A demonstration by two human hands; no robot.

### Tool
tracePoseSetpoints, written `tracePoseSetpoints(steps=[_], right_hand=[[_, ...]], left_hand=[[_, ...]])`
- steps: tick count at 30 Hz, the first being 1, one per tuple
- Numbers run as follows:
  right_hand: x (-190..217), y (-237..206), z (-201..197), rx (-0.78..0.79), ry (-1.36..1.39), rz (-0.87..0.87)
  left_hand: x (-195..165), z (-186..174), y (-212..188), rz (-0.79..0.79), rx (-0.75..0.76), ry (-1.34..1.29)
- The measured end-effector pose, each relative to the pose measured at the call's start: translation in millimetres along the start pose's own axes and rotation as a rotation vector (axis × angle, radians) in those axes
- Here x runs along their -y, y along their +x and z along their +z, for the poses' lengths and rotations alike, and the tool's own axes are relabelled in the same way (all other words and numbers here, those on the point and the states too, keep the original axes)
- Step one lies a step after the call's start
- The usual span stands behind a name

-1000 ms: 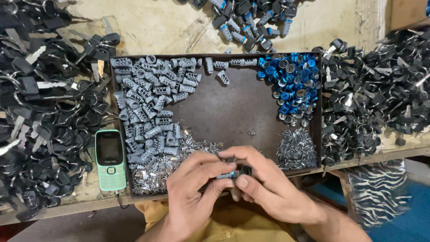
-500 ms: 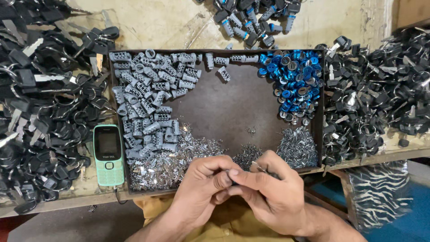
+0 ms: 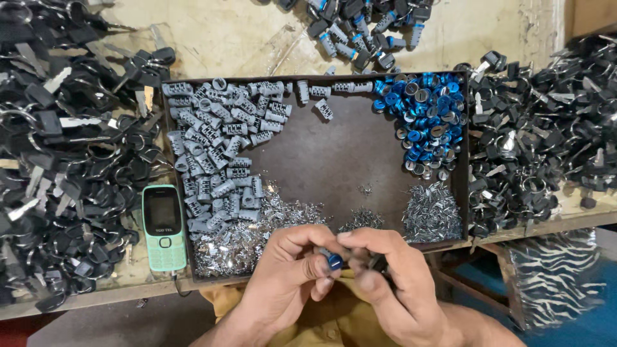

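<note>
Both grips, left hand and right hand, now pinch one small blue-capped part, lower than before, off the tray.

the tray is bare in its middle; grey barrels crowd its left side, blue caps its right corner, metal bits its near edge.

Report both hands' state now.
Left hand: pinched shut on the small blue-capped part.
Right hand: fingers closed on the same part.
</note>
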State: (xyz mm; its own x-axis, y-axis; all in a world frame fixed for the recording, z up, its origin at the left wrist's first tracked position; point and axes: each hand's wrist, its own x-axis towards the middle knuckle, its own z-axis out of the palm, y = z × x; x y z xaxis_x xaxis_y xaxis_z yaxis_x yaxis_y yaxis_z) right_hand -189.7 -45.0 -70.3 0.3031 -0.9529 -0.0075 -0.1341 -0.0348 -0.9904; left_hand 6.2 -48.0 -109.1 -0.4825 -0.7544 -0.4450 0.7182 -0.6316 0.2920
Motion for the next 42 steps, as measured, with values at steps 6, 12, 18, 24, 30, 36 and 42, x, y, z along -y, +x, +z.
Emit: tracePoseSetpoints(steps=[6, 12, 18, 24, 30, 36, 42], right_hand=[[5, -17, 17, -0.108, 0.837, 0.314], [22, 10, -3, 0.360, -0.004, 0.166], [22, 88, -20, 0.189, -0.701, -0.047], [13, 155, 11, 0.297, -1.053, -0.470], [12, 132, 42, 0.280, -1.018, -0.387], [-17, 103, 57, 0.238, -0.915, -0.242], [-14, 87, 42, 0.117, -0.763, -0.246]], left_hand=[[-7, 13, -11, 0.611, -0.015, 0.820], [-19, 25, -22, 0.740, 0.147, 1.353], [-32, 18, -35, 0.791, -0.341, 1.258], [-48, -4, -59, 0.851, -0.410, 1.146], [-63, -26, -54, 0.897, -0.442, 1.075], [-62, -29, -46, 0.837, -0.412, 1.082], [-42, -17, -47, 0.846, -0.377, 1.155]])
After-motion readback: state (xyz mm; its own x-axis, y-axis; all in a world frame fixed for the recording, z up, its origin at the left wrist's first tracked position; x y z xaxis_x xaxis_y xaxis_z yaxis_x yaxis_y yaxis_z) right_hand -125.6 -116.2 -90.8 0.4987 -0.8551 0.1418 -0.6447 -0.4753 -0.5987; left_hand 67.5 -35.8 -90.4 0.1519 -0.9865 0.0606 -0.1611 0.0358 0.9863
